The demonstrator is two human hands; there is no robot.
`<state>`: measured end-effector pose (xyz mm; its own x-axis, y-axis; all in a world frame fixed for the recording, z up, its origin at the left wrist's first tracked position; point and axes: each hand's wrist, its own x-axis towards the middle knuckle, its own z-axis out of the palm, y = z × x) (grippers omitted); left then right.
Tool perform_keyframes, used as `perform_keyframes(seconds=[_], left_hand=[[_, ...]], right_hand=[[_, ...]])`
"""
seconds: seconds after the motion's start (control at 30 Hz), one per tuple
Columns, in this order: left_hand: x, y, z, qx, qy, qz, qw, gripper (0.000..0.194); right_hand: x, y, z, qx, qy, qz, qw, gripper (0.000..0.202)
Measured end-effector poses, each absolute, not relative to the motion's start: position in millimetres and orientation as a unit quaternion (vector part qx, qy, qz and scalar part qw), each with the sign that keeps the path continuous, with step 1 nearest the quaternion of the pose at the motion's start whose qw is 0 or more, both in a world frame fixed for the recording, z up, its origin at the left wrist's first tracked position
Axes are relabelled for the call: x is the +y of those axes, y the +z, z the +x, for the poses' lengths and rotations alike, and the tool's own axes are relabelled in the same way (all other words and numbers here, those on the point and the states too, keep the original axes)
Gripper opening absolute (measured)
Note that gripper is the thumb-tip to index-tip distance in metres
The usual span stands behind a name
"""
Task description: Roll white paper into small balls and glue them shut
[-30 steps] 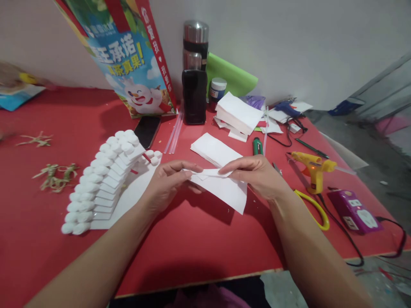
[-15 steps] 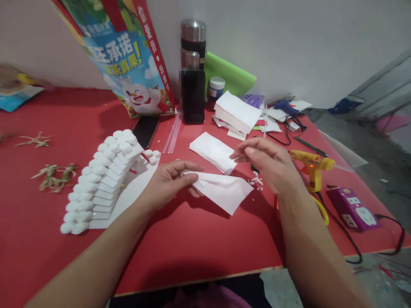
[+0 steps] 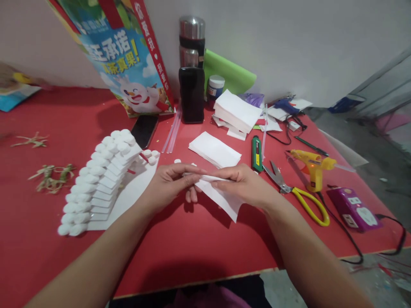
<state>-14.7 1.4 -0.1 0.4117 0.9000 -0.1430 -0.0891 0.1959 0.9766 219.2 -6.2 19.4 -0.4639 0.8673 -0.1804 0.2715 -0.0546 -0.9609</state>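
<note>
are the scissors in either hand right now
No, the scissors lie open on the table while both hands hold the paper.

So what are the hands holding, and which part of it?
A sheet of white paper: the left hand and right hand pinch its top edge, and the rest hangs below.

"What did the bare left hand [image 3: 171, 185] and bare right hand [image 3: 242, 184] hold?"

"A thin white paper sheet [image 3: 224, 199], pinched by its upper edge, over the flat red worktop [image 3: 199, 256], behind its front edge."

"And toward the front right corner?"

"A purple plastic socket box [image 3: 353, 211]. Yellow-handled metal scissors [image 3: 285, 188] lay left of it, blades parted; a yellow plastic glue gun [image 3: 315, 170], farther back."
</note>
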Motion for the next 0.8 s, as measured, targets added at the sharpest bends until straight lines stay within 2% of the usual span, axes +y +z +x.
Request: perform_keyframes(seconds=[0.1,0.27,0.37,0.47,0.53,0.8], left_hand=[[1.7,-0.9,-18.0,0.37,0.379,0.49,0.692,0.019],[0.0,-1.2,-21.1,0.371,0.354,0.484,0.709,0.021],[-2.8,0.8,-19.8,0.35,0.322,0.51,0.717,0.023],[-4.6,3.9,-17.8,0.339,0.299,0.536,0.713,0.024],[-4.6,5.4,-16.5,0.352,0.293,0.556,0.694,0.022],[-3.5,3.2,-11.5,0.428,0.315,0.617,0.58,0.019]], right_hand=[[-3.5,20.6,226.2,-0.628,0.592,-0.432,0.262,0.034],[-1.8,19.3,231.8,-0.582,0.701,-0.344,0.227,0.061],[-4.9,16.6,222.0,-0.506,0.757,-0.325,0.257,0.055],[-8.4,14.4,208.9,-0.457,0.806,-0.313,0.209,0.053],[-9.1,12.6,203.1,-0.473,0.803,-0.314,0.183,0.05],[-5.7,8.4,206.4,-0.515,0.736,-0.404,0.174,0.051]])
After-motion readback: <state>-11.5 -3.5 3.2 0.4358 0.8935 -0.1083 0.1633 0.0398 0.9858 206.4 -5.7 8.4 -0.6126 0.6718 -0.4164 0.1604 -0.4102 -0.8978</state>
